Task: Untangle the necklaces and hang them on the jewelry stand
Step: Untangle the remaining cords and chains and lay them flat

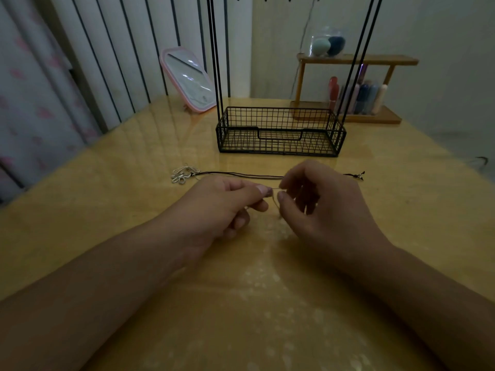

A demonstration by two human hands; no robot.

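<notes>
Hands meet at mid-frame over the yellow table: the left hand and right hand each pinch a thin silvery chain between thumb and forefinger, fingertips nearly touching. Just above them a dark cord necklace lies stretched across the tabletop, its silver pendant at left. Bare table separates it from the black wire jewelry stand higher up, with open surface toward the lower frame edge.

A home dressing corner: a pink-framed mirror leans on the yellow bench, a wooden shelf holds cosmetics bottles, and patterned curtains hang left.
</notes>
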